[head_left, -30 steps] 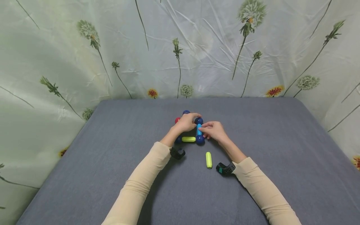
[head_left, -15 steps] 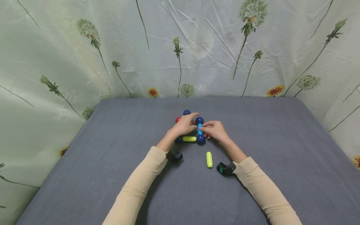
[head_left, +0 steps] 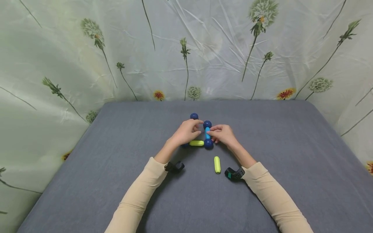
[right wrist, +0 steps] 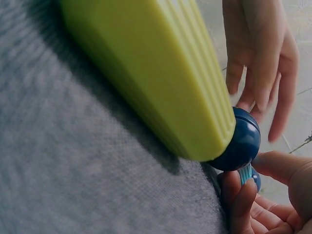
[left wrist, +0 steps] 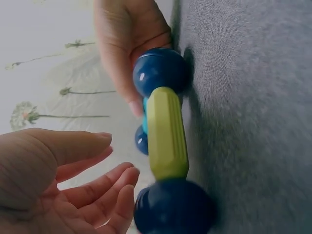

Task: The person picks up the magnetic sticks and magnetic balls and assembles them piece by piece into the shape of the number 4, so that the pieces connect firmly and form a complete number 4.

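Note:
My right hand (head_left: 223, 134) pinches a light blue rod (head_left: 208, 133) joining two dark blue balls, the far ball (head_left: 207, 124) and the near ball (head_left: 208, 143). From the near ball a yellow-green rod (head_left: 197, 143) runs left to another dark blue ball (left wrist: 173, 207), partly covered in the head view. My left hand (head_left: 186, 131) hovers over the left side of this ball-and-rod frame. In the left wrist view its thumb and fingers are apart, with nothing between them. One more dark blue ball (head_left: 194, 116) shows beyond the left hand, which hides what joins it.
A loose yellow-green rod (head_left: 217, 165) lies on the grey cloth surface (head_left: 186, 200) nearer me; it looms large in the right wrist view. Black wrist straps (head_left: 234, 173) hang below both wrists. A flowered curtain (head_left: 218, 48) stands behind the surface's far edge.
My left hand has drawn away from the far right ball, leftward and slightly towards me, and its fingers have loosened. It now covers the red ball seen earlier. My right hand keeps its pinch.

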{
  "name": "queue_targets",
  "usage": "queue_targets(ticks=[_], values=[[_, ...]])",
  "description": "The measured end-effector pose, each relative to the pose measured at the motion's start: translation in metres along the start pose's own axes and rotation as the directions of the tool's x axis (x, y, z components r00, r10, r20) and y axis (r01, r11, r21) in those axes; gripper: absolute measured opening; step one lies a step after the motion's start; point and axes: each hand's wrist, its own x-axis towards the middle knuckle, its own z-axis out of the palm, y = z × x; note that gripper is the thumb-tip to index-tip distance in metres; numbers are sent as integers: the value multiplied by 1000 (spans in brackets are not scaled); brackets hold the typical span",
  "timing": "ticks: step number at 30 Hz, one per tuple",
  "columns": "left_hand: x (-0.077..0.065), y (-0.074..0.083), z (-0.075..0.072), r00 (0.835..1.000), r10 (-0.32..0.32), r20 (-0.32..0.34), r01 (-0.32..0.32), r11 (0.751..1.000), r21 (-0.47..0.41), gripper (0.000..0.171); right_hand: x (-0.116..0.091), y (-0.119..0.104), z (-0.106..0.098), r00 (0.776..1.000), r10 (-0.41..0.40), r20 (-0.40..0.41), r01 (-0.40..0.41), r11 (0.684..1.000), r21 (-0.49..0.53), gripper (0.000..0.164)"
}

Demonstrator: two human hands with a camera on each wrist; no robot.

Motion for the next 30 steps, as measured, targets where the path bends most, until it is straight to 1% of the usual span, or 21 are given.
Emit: queue_targets(ticks=[4, 6, 8, 12, 15, 22, 25, 30], values=[[-15, -5, -5, 999, -8, -48, 9, 999, 31, 37, 1, 1, 0, 1000, 9, -5, -9, 1000, 10, 35], [-22, -8, -7, 998, -25, -59, 27, 999, 42, 36, 1, 1, 0, 1000, 13, -4, -13, 1000, 17, 35], [-29, -11, -10, 998, -44, -43, 46, 997, 58, 38, 2, 2, 0, 1000, 16, 1, -16, 1000, 25, 36], [-39, -15, -15, 995, -96, 29, 94, 993, 71, 43, 2, 3, -1, 1000, 17, 16, -18, 999, 26, 37], [-42, -17, -16, 991, -119, 67, 113, 990, 79, 46, 1, 3, -2, 1000, 19, 20, -20, 1000, 17, 36], [-43, -20, -16, 982, -154, 107, 146, 986, 86, 47, 1, 2, -1, 1000, 23, 20, -23, 1000, 12, 35], [-44, -21, -15, 981, -158, 110, 150, 986, 75, 45, 2, 1, 0, 1000, 25, 16, -26, 1000, 12, 35], [-45, -25, -15, 985, -134, 107, 128, 990, 60, 42, 2, 1, 0, 1000, 25, 15, -25, 1000, 6, 34]])
